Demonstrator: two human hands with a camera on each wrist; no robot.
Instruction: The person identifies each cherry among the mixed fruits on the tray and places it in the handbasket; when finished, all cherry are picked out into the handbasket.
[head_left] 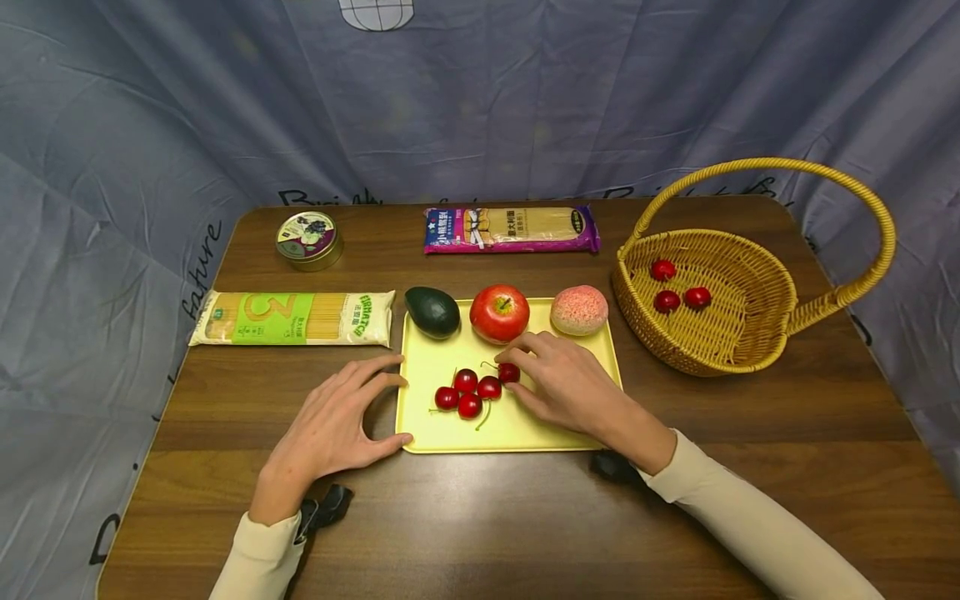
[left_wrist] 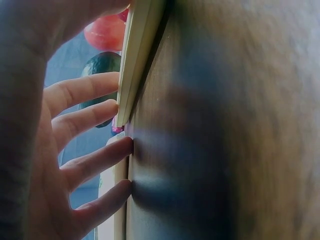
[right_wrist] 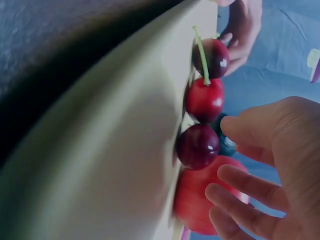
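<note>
Red cherries, hands either side — yellow tray beneath

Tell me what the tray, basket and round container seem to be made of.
Tray: probably smooth plastic, judging by its even yellow colour and thin raised rim. Basket: rattan or a plastic imitation, slightly glossy, with visibly woven strands. Round container: likely metal, given its shiny gold-toned side.

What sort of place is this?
Probably a curtained demonstration corner: a blue-grey curtain hangs behind a wood-grained table laid with a yellow tray and a wicker basket.
</note>
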